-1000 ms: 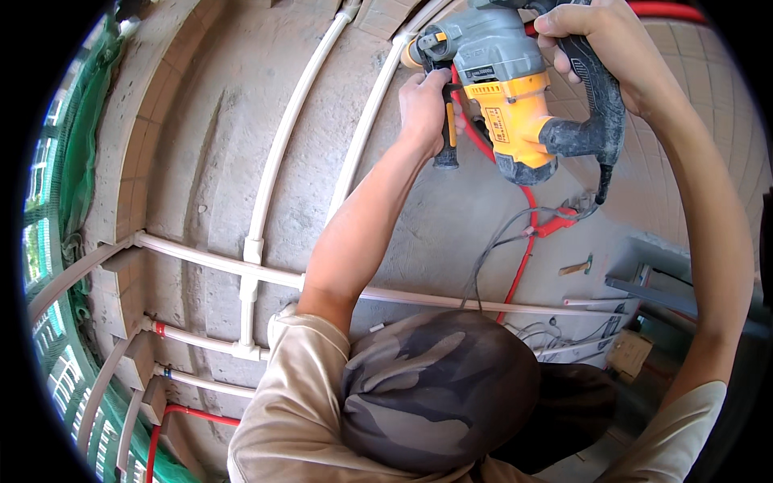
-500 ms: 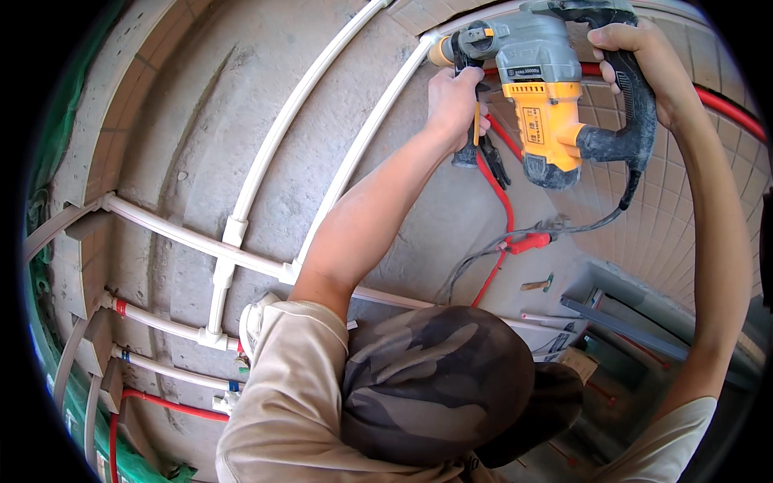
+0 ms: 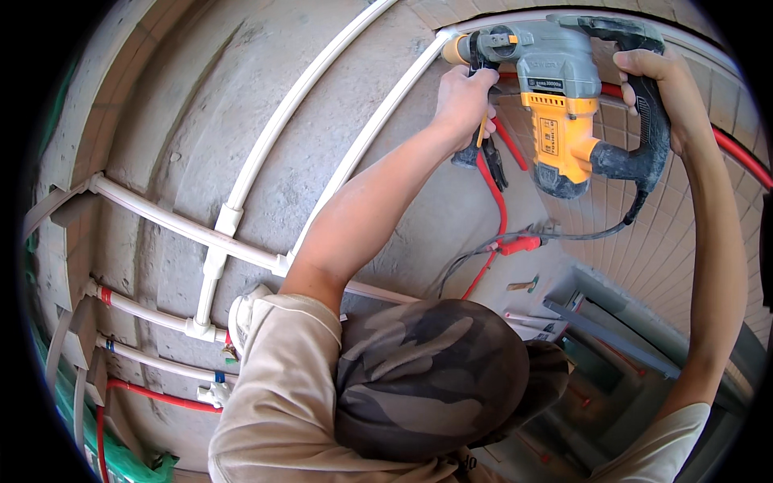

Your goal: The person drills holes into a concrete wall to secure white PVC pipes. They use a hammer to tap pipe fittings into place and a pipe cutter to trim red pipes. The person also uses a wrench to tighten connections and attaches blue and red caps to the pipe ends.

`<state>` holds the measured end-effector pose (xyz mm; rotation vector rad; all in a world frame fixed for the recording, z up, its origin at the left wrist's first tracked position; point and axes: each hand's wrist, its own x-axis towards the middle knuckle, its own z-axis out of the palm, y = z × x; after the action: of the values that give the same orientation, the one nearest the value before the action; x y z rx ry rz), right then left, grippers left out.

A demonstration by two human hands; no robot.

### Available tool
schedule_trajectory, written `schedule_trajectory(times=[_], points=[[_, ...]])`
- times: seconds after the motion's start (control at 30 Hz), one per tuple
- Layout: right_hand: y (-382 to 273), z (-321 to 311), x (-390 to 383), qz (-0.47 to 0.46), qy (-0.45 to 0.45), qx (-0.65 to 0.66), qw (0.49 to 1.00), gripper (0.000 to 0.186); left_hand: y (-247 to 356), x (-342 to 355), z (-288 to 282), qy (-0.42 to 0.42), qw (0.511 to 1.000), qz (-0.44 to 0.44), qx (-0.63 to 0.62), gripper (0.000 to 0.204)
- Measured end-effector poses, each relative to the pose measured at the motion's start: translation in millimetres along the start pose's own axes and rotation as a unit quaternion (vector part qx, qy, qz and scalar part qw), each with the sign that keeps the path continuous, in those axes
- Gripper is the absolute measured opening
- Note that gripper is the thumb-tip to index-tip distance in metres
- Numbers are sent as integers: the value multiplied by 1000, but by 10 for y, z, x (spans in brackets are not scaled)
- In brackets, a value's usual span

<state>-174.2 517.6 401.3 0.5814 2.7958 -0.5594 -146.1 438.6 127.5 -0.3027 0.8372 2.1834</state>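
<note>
Both hands hold up a yellow and grey rotary hammer drill (image 3: 555, 121). My left hand (image 3: 463, 105) is closed around the black side handle (image 3: 466, 157) behind the chuck. My right hand (image 3: 672, 88) wraps round the black rear handle (image 3: 654, 121); its thumb and fingertips show. The drill's nose (image 3: 455, 50) points left, close to the upper end of a white pipe (image 3: 378, 121). No bit can be made out at the nose. A dark power cord (image 3: 588, 237) runs from the handle's lower end to a red connector (image 3: 520, 245).
Several white pipes cross the grey concrete surface (image 3: 189, 153) at left, joined by a tee fitting (image 3: 229, 219). A red pipe (image 3: 741, 157) passes at right, beside a tiled surface (image 3: 644, 241). A hammer (image 3: 523, 284) lies beyond the camouflage cap (image 3: 435, 378). Green netting (image 3: 137, 463) hangs lower left.
In the picture, the drill and both hands sit slightly farther right and lower, while the pipes at left have shifted a little left. Both grips stay the same.
</note>
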Motion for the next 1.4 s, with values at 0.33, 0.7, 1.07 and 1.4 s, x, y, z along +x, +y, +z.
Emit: schedule_trajectory(times=[0.33,0.7,1.07,1.4], points=[[-57,78,-65,-2,-1,23,1000,16,21,-5,-70,-8,1000,2,9,32],[71,94,-88,8,-6,80,997,13,-12,24,-95,-17,999,-12,30,34],[19,-17,-212,40,28,125,991,11,-304,-1,5,-73,995,71,-20,44],[-78,42,-157,8,41,93,995,10,-128,-286,-121,-80,991,103,1,73]])
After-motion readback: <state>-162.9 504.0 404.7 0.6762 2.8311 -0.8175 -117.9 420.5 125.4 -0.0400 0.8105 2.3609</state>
